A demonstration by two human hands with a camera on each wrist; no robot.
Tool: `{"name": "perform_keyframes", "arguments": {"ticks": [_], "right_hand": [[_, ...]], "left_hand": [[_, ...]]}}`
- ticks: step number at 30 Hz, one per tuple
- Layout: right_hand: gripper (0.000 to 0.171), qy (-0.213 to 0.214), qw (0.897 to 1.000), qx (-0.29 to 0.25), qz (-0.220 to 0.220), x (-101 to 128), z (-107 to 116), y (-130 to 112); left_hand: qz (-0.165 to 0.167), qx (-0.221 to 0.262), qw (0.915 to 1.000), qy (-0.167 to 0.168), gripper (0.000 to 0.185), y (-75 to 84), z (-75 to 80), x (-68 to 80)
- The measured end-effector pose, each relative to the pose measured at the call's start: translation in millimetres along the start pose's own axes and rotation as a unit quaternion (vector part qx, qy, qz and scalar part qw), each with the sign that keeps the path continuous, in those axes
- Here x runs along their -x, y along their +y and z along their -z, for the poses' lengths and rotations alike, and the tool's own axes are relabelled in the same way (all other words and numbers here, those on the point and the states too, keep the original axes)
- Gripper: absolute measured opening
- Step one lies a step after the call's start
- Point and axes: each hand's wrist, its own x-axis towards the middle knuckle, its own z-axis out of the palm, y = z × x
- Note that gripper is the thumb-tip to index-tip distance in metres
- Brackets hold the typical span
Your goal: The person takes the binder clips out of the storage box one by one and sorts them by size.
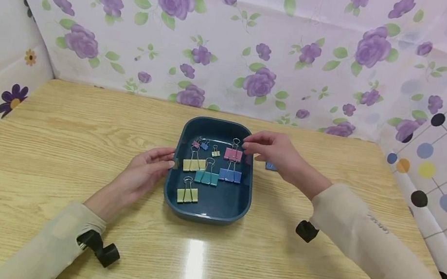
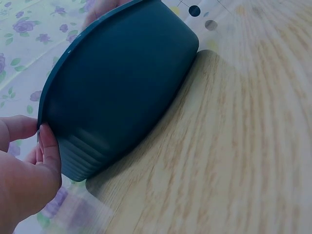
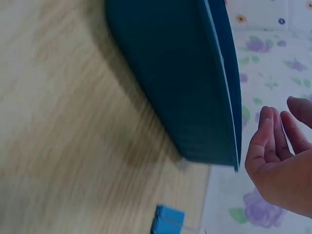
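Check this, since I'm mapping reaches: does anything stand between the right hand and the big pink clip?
Nothing visible does: the right hand hangs above the tray's right rim, the big pink clip lower inside.

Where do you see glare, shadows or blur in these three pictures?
Head view: a bright glare streak on the table just in front of the tray, plus a soft shadow below the right sleeve; left wrist view: dim, with a shadow along the tray's base; right wrist view: also dim, with the table's grain and blue clip looking blurred.
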Motion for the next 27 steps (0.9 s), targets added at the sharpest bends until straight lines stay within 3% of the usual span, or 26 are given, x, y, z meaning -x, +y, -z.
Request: {"name": "perform_keyframes", "arguments": {"ticks": [4,11,27], "right_hand": [[0.03,-0.021,0.999,-0.021,-0.024,3,-16,-5],[0.025,-0.056,0.997,-0.01,-0.043,9,-39,-10],[0.03,-0.118,0.991,0.02,-0.057,6,-73,-23]], "left_hand": [[-0.001,-0.003,1.0,-0.002,0.045,-0.3,0.3,-0.1],[-0.001,-0.003,1.0,-0.004,0.045,-0.6,0.7,-0.4],[-0.007,-0.004,0.9999,-0.007,0.045,-1.2,1.5,-0.4]]}}
